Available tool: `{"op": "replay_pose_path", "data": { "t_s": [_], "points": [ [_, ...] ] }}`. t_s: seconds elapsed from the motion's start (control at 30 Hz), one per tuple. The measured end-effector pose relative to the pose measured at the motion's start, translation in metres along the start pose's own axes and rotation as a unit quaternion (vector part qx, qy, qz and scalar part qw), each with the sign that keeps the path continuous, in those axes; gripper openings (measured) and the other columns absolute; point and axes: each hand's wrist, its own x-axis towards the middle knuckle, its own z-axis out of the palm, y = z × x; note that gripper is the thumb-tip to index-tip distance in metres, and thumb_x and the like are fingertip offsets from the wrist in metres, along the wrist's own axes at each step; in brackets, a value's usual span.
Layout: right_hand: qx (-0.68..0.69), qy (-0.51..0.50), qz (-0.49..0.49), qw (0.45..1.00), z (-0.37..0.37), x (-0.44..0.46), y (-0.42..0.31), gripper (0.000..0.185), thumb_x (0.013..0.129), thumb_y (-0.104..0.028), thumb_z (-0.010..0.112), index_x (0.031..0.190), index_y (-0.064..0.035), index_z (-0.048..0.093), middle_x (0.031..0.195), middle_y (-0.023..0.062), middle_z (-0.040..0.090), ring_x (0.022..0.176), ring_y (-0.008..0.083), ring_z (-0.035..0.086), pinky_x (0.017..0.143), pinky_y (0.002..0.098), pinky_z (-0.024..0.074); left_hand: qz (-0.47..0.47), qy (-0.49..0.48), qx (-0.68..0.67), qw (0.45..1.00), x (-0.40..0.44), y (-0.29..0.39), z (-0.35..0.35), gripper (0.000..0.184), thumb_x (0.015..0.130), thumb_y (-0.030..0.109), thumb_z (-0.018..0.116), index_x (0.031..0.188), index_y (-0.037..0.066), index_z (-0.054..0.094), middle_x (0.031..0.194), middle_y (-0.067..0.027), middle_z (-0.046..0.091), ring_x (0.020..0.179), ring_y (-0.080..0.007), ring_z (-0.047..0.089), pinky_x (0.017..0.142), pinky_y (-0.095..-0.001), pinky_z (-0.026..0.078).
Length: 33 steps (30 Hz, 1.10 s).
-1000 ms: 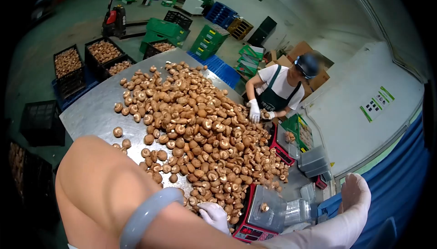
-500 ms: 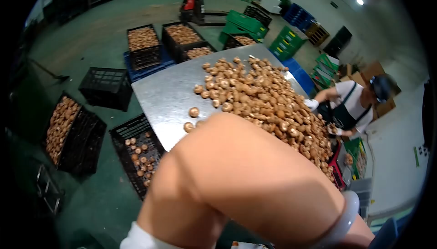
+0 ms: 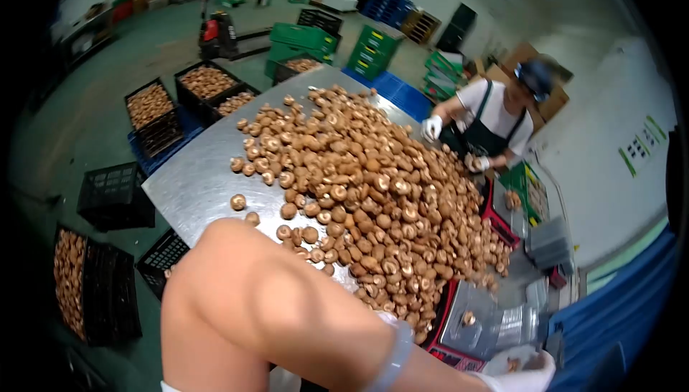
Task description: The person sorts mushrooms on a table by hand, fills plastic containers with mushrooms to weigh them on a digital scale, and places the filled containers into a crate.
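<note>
The table (image 3: 195, 185) is smooth, glossy metal, the mushrooms (image 3: 387, 198) matt, the crates (image 3: 115, 197) plastic.

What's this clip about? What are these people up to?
The camera wearer is working with mushrooms heaped on a metal table. One white-gloved hand, at the lower right, seems to hold a pale tray with mushroom in it. The other white-gloved hand is mostly hidden behind the forearm, beside the heap. A red scale stands nearby. A co-worker has both gloved hands near the heap's edge.
</note>
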Motion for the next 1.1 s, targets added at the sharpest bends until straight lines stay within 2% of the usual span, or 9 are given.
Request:
{"op": "replay_pose_path", "data": {
  "t_s": [0.17,0.27,0.37,0.47,0.53,0.63,0.7,0.97,1.1],
  "points": [
    [-0.036,-0.004,0.045,0.998,-0.004,-0.031,0.024,0.015,0.079,-0.015,0.068,0.092,-0.0082,0.068,0.086,0.0083,0.066,0.083,0.0262,0.062,0.075,0.0361,0.0492,0.034,-0.026,-0.089,0.995,0.007,-0.013,-0.016,0.032,0.073,0.018,0.066,0.101,0.004,0.063,0.096,-0.0129,0.065,0.090,-0.0312,0.062,0.078,-0.0394,0.050],
    [-0.058,0.005,0.113,0.992,-0.009,-0.055,0.029,0.015,0.082,-0.020,0.064,0.092,-0.0098,0.067,0.083,0.0087,0.065,0.080,0.0273,0.061,0.071,0.0368,0.0481,-0.106,0.040,-0.223,0.968,-0.058,-0.083,-0.001,0.037,0.076,0.018,0.068,0.110,0.005,0.063,0.106,-0.0134,0.065,0.096,-0.0324,0.062,0.084,-0.0391,0.050],
    [-0.064,-0.028,0.203,0.977,-0.019,-0.073,0.035,0.015,0.082,-0.016,0.064,0.094,-0.0086,0.069,0.089,0.0086,0.067,0.083,0.0257,0.063,0.075,0.0333,0.0482,-0.388,0.160,-0.061,0.906,-0.149,-0.104,0.051,0.030,0.080,0.010,0.067,0.109,0.004,0.065,0.109,-0.0155,0.065,0.102,-0.0310,0.060,0.091,-0.0367,0.047],
    [-0.038,0.006,0.237,0.971,-0.022,-0.084,0.043,0.018,0.084,-0.018,0.063,0.098,-0.0078,0.067,0.090,0.0103,0.066,0.087,0.0274,0.063,0.078,0.0358,0.0489,-0.464,0.166,-0.040,0.869,-0.235,-0.104,0.074,0.033,0.081,0.005,0.063,0.113,0.002,0.059,0.121,-0.0179,0.055,0.118,-0.0336,0.050,0.102,-0.0394,0.038],
    [0.062,0.070,0.283,0.954,-0.027,-0.068,0.056,0.026,0.085,-0.012,0.060,0.110,-0.0059,0.064,0.099,0.0114,0.067,0.091,0.0249,0.064,0.084,0.0333,0.0483,-0.484,0.229,0.122,0.835,-0.277,-0.110,0.072,0.033,0.081,0.001,0.058,0.114,-0.003,0.056,0.124,-0.0194,0.053,0.119,-0.0344,0.048,0.105,-0.0400,0.034],
    [0.120,0.121,0.261,0.950,-0.033,-0.021,0.098,0.047,0.089,-0.005,0.050,0.135,-0.0013,0.045,0.132,0.0174,0.051,0.121,0.0253,0.051,0.102,0.0325,0.0385,-0.644,0.318,0.102,0.689,-0.328,-0.119,0.068,0.034,0.093,0.013,0.048,0.122,-0.005,0.052,0.134,-0.0215,0.045,0.128,-0.0337,0.039,0.109,-0.0411,0.028],
    [0.103,0.131,0.232,0.958,-0.029,0.016,0.141,0.057,0.092,-0.017,0.053,0.143,-0.0011,0.032,0.142,0.0220,0.038,0.132,0.0330,0.037,0.110,0.0376,0.0271,-0.666,0.308,0.164,0.659,-0.367,-0.131,0.085,0.035,0.095,0.016,0.047,0.124,-0.004,0.052,0.138,-0.0221,0.043,0.130,-0.0342,0.038,0.110,-0.0420,0.026],
    [-0.185,0.067,0.322,0.926,0.036,0.093,0.216,0.085,0.081,-0.058,0.058,0.147,-0.0146,0.025,0.144,0.0201,0.034,0.125,0.0347,0.045,0.100,0.0548,0.0332,-0.615,0.359,0.042,0.701,-0.317,-0.154,0.130,0.033,0.097,0.016,0.046,0.121,-0.004,0.055,0.136,-0.0211,0.046,0.128,-0.0323,0.042,0.108,-0.0396,0.030],
    [-0.062,0.116,0.312,0.941,0.051,0.089,0.212,0.087,0.079,-0.055,0.064,0.145,-0.0102,0.030,0.143,0.0243,0.034,0.128,0.0389,0.040,0.102,0.0435,0.0380,-0.599,0.365,0.064,0.709,-0.303,-0.165,0.148,0.030,0.096,0.015,0.048,0.119,-0.001,0.057,0.139,-0.0201,0.044,0.131,-0.0343,0.037,0.110,-0.0416,0.026]
  ]
}}
